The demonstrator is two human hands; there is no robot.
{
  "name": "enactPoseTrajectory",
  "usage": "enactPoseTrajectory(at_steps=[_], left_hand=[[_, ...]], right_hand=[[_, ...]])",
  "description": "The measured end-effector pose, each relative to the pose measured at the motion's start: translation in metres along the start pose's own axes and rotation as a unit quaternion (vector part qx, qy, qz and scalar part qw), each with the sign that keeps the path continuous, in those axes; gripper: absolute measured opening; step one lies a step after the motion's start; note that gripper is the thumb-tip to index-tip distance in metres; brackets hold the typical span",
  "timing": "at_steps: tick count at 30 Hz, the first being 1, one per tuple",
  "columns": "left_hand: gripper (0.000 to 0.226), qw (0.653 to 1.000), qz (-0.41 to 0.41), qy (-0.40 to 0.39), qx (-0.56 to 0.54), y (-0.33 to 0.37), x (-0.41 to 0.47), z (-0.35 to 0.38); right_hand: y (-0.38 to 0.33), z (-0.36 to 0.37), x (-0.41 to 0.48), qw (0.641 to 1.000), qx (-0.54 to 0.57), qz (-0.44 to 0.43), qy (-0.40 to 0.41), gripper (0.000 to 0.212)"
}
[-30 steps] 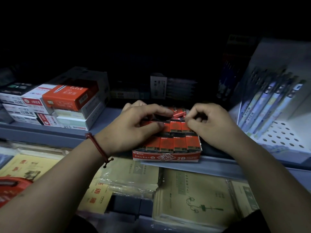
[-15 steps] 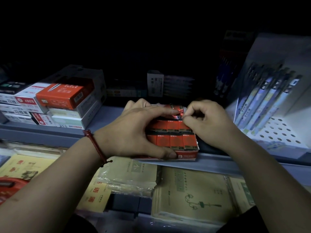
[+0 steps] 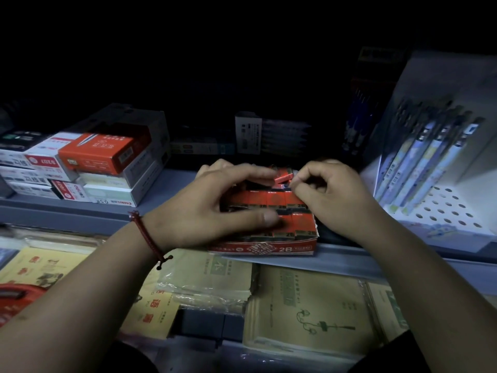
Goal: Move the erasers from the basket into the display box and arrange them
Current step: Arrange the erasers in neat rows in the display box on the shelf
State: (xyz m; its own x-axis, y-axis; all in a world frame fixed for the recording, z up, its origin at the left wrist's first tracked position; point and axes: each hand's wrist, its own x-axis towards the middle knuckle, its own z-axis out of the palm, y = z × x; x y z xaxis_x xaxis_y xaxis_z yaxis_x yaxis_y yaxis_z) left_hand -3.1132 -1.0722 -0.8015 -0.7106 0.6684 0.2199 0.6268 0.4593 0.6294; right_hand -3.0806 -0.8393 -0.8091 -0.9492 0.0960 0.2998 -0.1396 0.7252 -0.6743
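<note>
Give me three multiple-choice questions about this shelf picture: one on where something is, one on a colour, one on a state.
1. Where does the display box sit? A in a basket; B on the grey shelf; C on the stacked boxes.
2. What colour is the bracelet on the left wrist? A blue; B white; C red.
3. How does the loose eraser at the back lie? A tilted above the packed rows; B flat in the front row; C on the notebooks.
Answers: B, its 2B front stands at the shelf edge; C, a red cord circles the wrist; A, it sits askew atop them.
</note>
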Motion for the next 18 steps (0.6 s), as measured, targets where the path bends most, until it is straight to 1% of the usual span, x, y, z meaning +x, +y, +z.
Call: enactPoseTrajectory(at_steps=[3,5,7,10,11,13,15,16,18], left_hand=[[0.044,0.987,-0.011,0.106,-0.119,-0.006,0.001,-0.001],[0.028,0.972,-0.032,0.173,-0.155,-0.007,0.000,-0.004],[0.015,0.961,-0.056,0.215,-0.164,-0.010,-0.004,-0.008],[0.013,0.944,-0.122,0.249,-0.176,-0.014,-0.011,-0.009],[0.013,0.933,-0.152,0.260,-0.197,-0.015,-0.013,-0.009],[0.018,0.895,-0.212,0.276,-0.279,-0.017,-0.017,-0.005],[0.031,0.849,-0.250,0.275,-0.376,-0.015,-0.021,0.000],[0.038,0.827,-0.254,0.270,-0.423,-0.012,-0.022,0.003],[0.051,0.783,-0.243,0.265,-0.508,-0.001,-0.022,0.009]], right_hand=[[-0.002,0.003,-0.001,0.999,0.038,0.016,0.011,0.013],[-0.003,0.005,-0.001,0.997,0.067,0.035,0.027,0.013],[-0.004,0.007,-0.002,0.993,0.093,0.055,0.047,0.011],[-0.005,0.009,-0.005,0.991,0.099,0.071,0.061,0.008],[-0.005,0.010,-0.006,0.989,0.103,0.082,0.063,0.010],[-0.004,0.012,-0.010,0.980,0.136,0.120,0.076,0.020],[-0.007,0.012,-0.012,0.952,0.232,0.169,0.106,0.029],[-0.009,0.013,-0.012,0.925,0.305,0.194,0.116,0.032],[-0.017,0.014,-0.013,0.855,0.449,0.235,0.113,0.050]])
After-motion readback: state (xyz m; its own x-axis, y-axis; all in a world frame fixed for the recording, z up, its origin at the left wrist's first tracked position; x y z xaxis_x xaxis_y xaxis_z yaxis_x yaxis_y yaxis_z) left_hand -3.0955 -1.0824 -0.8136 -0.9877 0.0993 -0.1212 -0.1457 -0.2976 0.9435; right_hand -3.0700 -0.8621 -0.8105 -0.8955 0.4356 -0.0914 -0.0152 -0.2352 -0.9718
